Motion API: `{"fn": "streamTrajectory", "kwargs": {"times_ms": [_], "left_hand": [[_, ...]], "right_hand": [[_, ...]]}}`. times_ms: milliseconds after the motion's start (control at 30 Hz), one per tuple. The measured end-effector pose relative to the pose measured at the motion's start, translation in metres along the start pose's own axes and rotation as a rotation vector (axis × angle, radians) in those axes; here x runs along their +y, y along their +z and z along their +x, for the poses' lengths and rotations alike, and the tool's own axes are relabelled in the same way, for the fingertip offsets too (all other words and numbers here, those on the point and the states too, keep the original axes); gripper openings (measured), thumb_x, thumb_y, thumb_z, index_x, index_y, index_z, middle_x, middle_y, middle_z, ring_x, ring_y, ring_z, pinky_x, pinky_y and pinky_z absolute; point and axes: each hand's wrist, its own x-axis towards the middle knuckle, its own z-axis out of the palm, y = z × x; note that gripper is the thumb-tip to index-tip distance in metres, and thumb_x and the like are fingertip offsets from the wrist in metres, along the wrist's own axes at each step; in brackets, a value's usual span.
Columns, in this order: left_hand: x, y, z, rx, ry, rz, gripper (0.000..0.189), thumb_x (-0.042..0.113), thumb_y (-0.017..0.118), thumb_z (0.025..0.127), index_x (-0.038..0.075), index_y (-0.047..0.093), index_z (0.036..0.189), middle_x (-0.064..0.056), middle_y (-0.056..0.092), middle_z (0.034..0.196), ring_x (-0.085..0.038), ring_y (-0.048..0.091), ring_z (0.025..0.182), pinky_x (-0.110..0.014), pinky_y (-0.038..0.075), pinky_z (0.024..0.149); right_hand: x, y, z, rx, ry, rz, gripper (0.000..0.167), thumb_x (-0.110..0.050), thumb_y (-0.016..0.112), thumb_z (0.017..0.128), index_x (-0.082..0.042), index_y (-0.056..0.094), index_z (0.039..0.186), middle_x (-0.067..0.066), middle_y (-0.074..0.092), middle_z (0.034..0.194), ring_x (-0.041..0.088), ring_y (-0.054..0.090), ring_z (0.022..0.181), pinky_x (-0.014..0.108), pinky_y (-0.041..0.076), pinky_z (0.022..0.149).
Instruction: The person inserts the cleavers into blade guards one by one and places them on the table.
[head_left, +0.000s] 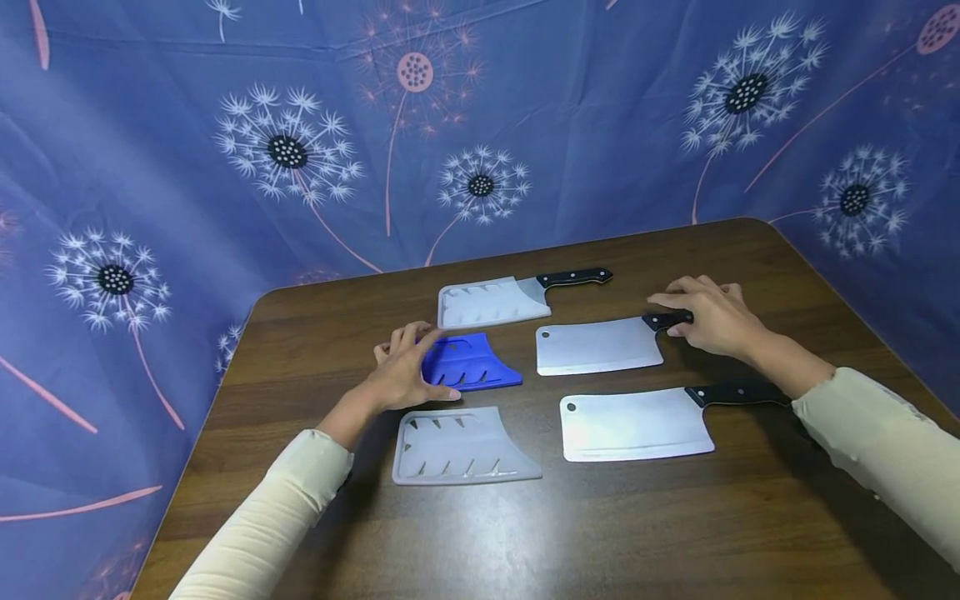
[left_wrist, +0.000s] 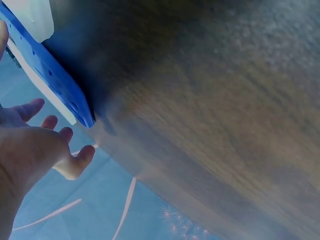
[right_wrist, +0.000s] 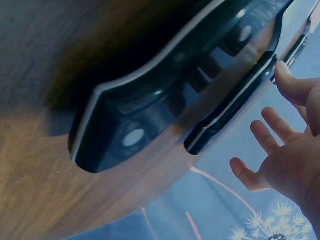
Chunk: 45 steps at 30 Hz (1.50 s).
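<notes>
My left hand (head_left: 401, 372) is at the left end of a blue blade cover (head_left: 471, 362), thumb and fingers spread around that end. In the left wrist view its fingers look loose beside the blue cover (left_wrist: 62, 82); whether they touch it I cannot tell. Over the black handle (head_left: 667, 320) of the middle cleaver (head_left: 600, 348) hovers my right hand (head_left: 716, 318), fingers apart. The right wrist view has the fingers uncurled, with the thumb close to that handle (right_wrist: 235, 107). The middle cleaver's blade is bare and points left toward the blue cover.
A second bare cleaver (head_left: 633, 425) lies nearer, its handle partly under my right forearm. Left of it is a translucent white blade cover (head_left: 465, 454). Farther back, another cleaver sits in a white cover (head_left: 487, 304). A dandelion-print cloth (head_left: 570, 167) hangs behind the wooden table (head_left: 525, 542).
</notes>
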Motion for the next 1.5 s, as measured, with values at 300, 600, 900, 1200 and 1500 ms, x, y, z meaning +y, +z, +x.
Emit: {"fn": "streamTrajectory", "kwargs": {"times_ms": [300,600,900,1200,1500], "left_hand": [[0.001,0.005,0.002,-0.06,0.003,0.009,0.111,0.061,0.08,0.064,0.018,0.029,0.152,-0.012,0.025,0.148,-0.032,0.024,0.133,-0.056,0.027,0.088],[0.002,0.004,0.005,-0.082,0.009,0.045,0.11,0.057,0.083,0.064,0.015,0.031,0.151,-0.014,0.03,0.145,-0.033,0.027,0.13,-0.057,0.028,0.087],[0.006,-0.003,0.014,-0.171,-0.042,0.085,0.113,0.057,0.083,0.064,0.011,0.028,0.152,-0.013,0.028,0.144,-0.035,0.025,0.131,-0.055,0.028,0.089],[0.008,-0.005,0.018,-0.213,-0.066,0.099,0.111,0.056,0.083,0.064,0.015,0.029,0.152,-0.012,0.026,0.145,-0.034,0.024,0.131,-0.058,0.028,0.094],[0.004,-0.004,0.02,-0.198,-0.073,0.106,0.11,0.058,0.083,0.061,0.018,0.033,0.15,-0.011,0.03,0.144,-0.031,0.027,0.129,-0.06,0.028,0.094]], "right_hand": [[0.011,0.008,0.002,-0.073,0.06,0.01,0.06,0.0,0.074,0.079,-0.011,0.056,0.135,0.024,0.047,0.128,0.044,0.04,0.117,0.074,0.022,0.087],[0.013,0.012,0.005,-0.072,0.044,0.007,0.056,0.003,0.073,0.078,-0.011,0.06,0.131,0.022,0.051,0.121,0.041,0.044,0.112,0.066,0.027,0.083],[0.012,0.014,0.008,-0.069,0.043,-0.038,0.05,0.002,0.074,0.078,-0.01,0.065,0.126,0.019,0.056,0.116,0.039,0.049,0.107,0.058,0.037,0.079],[0.011,0.016,0.004,-0.037,0.027,-0.055,0.046,0.005,0.071,0.079,-0.009,0.067,0.122,0.021,0.058,0.114,0.039,0.054,0.101,0.052,0.043,0.072],[0.007,0.017,0.002,-0.027,0.02,-0.054,0.053,0.018,0.066,0.073,-0.004,0.066,0.121,0.025,0.057,0.114,0.04,0.055,0.098,0.059,0.043,0.074]]}}
